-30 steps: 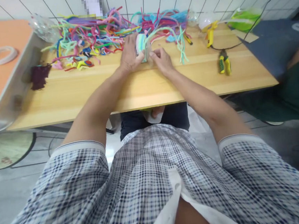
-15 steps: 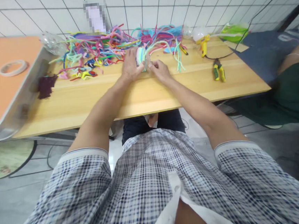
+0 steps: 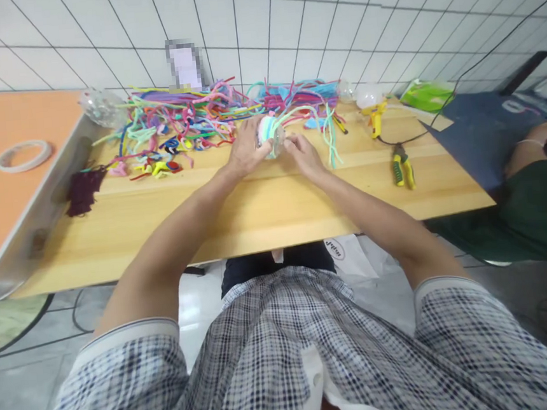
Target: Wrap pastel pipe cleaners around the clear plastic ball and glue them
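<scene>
My left hand [image 3: 244,151] is wrapped around the left side of a small clear ball [image 3: 277,142], partly covered by pastel striped pipe cleaners [image 3: 267,129]. Its thumb lies across the front. At the ball's right side, my right hand [image 3: 305,155] has its thumb and fingertips pinched together; what is between them is too small to make out. Long mint-green pipe cleaners [image 3: 331,137] arch out from the ball and hang down beyond my right hand.
Behind the hands lies a heap of coloured pipe cleaners [image 3: 184,120]. A yellow hot glue gun [image 3: 375,119] and yellow-handled pliers [image 3: 403,167] are to the right, a dark cloth piece [image 3: 84,191] and tape roll [image 3: 23,156] to the left. A person's arm [image 3: 527,154] is at far right.
The camera view has tilted, so the table sits lower in the picture. Both hands stay at the ball, and the right fingers have shifted slightly along its right side.
</scene>
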The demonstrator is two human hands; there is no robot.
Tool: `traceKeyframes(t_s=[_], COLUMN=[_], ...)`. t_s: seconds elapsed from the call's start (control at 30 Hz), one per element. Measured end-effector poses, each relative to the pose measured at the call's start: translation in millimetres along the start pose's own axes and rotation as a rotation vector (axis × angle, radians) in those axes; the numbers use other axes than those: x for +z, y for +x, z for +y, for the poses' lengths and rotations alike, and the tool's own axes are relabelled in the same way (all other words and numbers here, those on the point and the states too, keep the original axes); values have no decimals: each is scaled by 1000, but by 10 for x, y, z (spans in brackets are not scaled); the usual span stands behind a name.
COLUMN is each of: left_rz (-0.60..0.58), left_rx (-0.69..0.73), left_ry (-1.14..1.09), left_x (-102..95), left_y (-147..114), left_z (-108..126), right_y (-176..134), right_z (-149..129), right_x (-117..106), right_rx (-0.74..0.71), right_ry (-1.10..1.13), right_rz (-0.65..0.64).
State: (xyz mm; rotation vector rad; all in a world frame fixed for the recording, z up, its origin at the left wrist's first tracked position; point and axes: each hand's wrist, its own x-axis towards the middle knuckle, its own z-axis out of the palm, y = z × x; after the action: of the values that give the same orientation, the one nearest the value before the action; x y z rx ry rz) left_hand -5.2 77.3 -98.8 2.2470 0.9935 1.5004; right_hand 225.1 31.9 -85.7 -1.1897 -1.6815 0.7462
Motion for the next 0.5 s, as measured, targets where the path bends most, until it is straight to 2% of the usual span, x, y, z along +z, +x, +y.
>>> traceKeyframes(t_s=[0.1, 0.17, 0.27, 0.33, 0.4, 0.5], left_rz=[-8, -22, -55, -22, -39, -82], left_rx=[10, -46, -98, -82, -51, -86], left_ry=[-41, -56, -66, -83, -92, -73], left_x=[-10, 3, 36, 44, 34, 5], left_y=[45, -57, -325, -466, -523, -511], left_z=[162, 290, 484, 607, 710, 798], right_y=[69, 40, -151, -318, -444, -513], right_z=[-85, -98, -59, -40, -51, -86], right_x=[3, 30, 62, 42, -12, -93], right_rx=[-105, -124, -145, -173, -186, -146], right_ry=[84, 105, 116, 94, 78, 74], right_rz=[78, 98, 76, 49, -6, 3])
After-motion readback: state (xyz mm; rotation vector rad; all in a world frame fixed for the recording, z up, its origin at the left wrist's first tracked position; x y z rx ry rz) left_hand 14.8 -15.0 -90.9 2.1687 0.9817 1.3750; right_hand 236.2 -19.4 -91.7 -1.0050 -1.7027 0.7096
